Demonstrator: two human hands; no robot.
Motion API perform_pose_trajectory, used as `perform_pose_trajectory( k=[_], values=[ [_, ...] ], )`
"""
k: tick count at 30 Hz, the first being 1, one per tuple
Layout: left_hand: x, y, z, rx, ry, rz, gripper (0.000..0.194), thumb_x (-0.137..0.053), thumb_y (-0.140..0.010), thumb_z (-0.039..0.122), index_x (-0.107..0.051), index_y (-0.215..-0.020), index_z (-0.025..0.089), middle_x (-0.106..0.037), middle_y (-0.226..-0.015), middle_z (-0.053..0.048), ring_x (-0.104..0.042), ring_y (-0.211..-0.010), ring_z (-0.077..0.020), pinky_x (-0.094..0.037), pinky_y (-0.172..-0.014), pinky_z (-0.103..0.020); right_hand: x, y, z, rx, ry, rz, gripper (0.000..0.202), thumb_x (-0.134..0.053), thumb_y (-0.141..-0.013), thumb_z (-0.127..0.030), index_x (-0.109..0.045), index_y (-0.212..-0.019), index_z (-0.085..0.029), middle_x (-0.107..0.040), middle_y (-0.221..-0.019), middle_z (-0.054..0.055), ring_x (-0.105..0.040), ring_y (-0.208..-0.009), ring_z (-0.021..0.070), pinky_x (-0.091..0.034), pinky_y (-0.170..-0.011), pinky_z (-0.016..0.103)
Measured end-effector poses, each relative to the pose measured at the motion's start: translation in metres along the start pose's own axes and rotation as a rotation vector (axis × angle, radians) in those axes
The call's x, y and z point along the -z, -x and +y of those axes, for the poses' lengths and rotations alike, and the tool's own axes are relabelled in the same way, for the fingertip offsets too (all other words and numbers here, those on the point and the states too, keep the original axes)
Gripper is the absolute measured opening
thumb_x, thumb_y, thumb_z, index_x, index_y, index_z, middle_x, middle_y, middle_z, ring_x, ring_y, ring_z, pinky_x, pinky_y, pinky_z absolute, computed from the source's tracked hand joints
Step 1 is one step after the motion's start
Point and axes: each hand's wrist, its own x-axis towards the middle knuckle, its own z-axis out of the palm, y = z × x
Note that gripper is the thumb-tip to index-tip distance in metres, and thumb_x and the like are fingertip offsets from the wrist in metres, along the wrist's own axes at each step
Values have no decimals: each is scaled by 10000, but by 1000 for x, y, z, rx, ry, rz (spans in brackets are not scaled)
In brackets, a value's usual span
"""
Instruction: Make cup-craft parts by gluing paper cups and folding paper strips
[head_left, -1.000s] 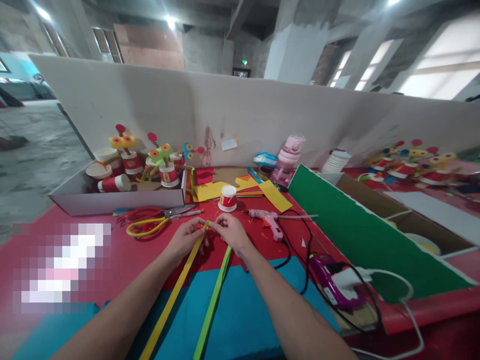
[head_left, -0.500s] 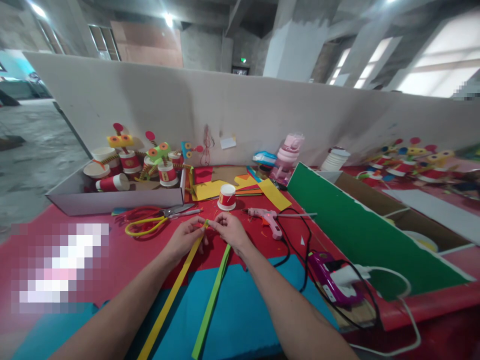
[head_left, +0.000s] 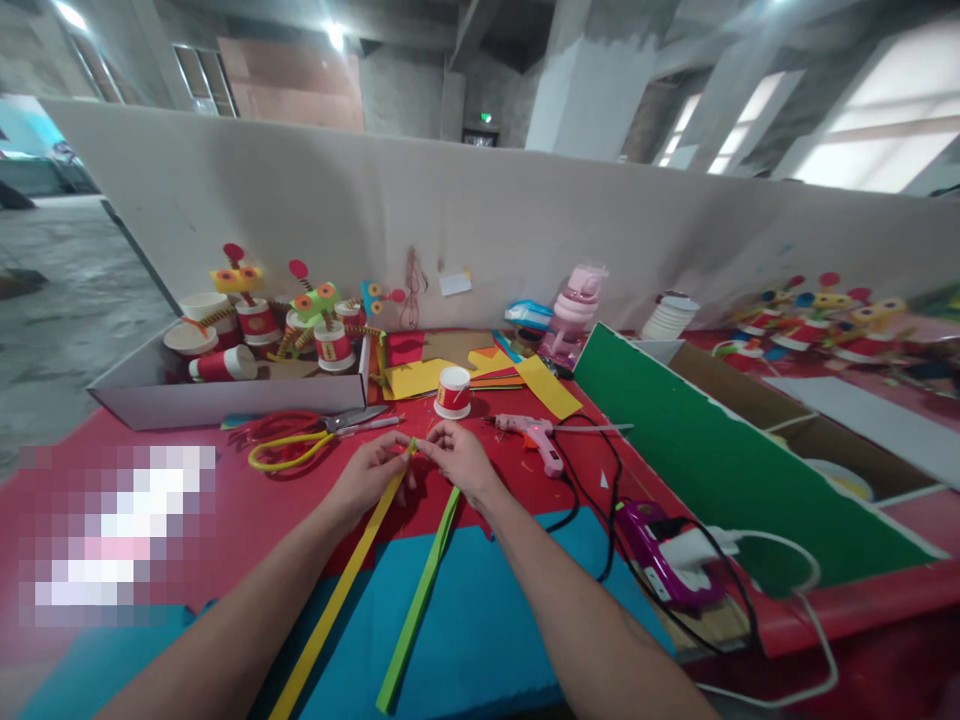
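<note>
My left hand (head_left: 375, 470) and my right hand (head_left: 459, 460) meet over the red table covering, fingertips pinched together. Between them is the joined end of a yellow paper strip (head_left: 337, 595) and a green paper strip (head_left: 420, 605). From my left hand the yellow strip runs down toward me; the green one trails from under my right hand. Just beyond my fingers stands a red and white paper cup (head_left: 453, 393). A pink glue gun (head_left: 534, 440) lies to the right of my right hand. Yellow-handled scissors (head_left: 300, 450) rest to the left.
At the back left, a white box (head_left: 247, 395) holds several cup figures. Sheets of yellow paper (head_left: 420, 379) lie behind the cup. A green-sided box (head_left: 712, 460) and a purple power strip (head_left: 664, 565) with cords occupy the right. Blue sheets (head_left: 487, 620) cover the front.
Both hands keep their pinch at nearly the same spot. The loose lower end of the green strip has shifted slightly left, and the view has moved a little.
</note>
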Motion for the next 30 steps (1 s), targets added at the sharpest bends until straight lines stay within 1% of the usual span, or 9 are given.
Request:
perform_pose_trajectory(
  k=[3,7,11,19,21,24,26,28,30],
  values=[
    [1,0,-2,-5,-7,-8,332,-596,-772,415,-509,-977,169,-641,-560,0,-556,-384,-129,-419,-404,-209,-1,1,-2,-10,-30,-18,267,-680,-681,-417,-572,-780,-194,-553,-629,-34,-475,-545,102,-328,-470,204],
    [1,0,0,3,-21,-3,333,-586,-779,407,-506,-994,165,-639,-561,0,-553,-385,-125,-418,-405,-206,-1,1,-4,17,-43,-30,233,-677,-686,-368,-615,-811,-182,-585,-675,-16,-515,-605,111,-365,-518,208],
    [-1,1,3,7,-31,-3,334,-585,-776,414,-505,-984,165,-635,-559,2,-550,-385,-123,-421,-409,-208,-1,0,-2,38,-50,-32,224,-687,-680,-353,-617,-803,-178,-605,-707,-10,-534,-634,112,-396,-566,219],
    [-2,3,4,14,-45,-5,353,-580,-776,421,-513,-1006,163,-625,-563,8,-544,-398,-127,-410,-425,-219,0,-1,-1,63,-33,-41,206,-675,-696,-352,-593,-767,-177,-588,-692,-21,-518,-626,105,-397,-584,220],
    [-1,3,6,7,-68,6,337,-581,-775,406,-539,-1002,161,-639,-613,1,-565,-443,-131,-427,-464,-231,2,-1,-2,73,-33,-54,208,-673,-696,-351,-592,-762,-172,-584,-688,-22,-515,-628,104,-396,-589,220],
    [2,3,11,-80,-153,50,278,-614,-753,371,-612,-924,152,-681,-784,-40,-630,-670,-163,-478,-644,-266,4,-1,-4,69,-18,-92,219,-676,-694,-363,-592,-741,-166,-572,-659,-29,-496,-603,98,-382,-577,219],
    [5,2,14,-128,-219,92,249,-626,-741,360,-643,-872,148,-687,-853,-54,-626,-791,-185,-469,-740,-281,5,-1,-6,47,2,-126,233,-681,-690,-377,-593,-732,-165,-564,-638,-34,-483,-584,96,-366,-558,217],
    [8,0,16,-131,-261,114,238,-617,-744,354,-652,-858,148,-685,-838,-50,-616,-793,-189,-461,-743,-286,5,0,-6,24,19,-159,238,-687,-685,-379,-597,-739,-165,-552,-621,-39,-476,-570,95,-353,-543,215],
    [10,-1,15,-134,-304,112,215,-606,-750,340,-654,-837,149,-678,-793,-38,-604,-746,-178,-452,-702,-273,4,2,-5,13,26,-184,232,-691,-680,-367,-600,-752,-167,-537,-612,-44,-471,-562,94,-348,-539,213]
  ],
)
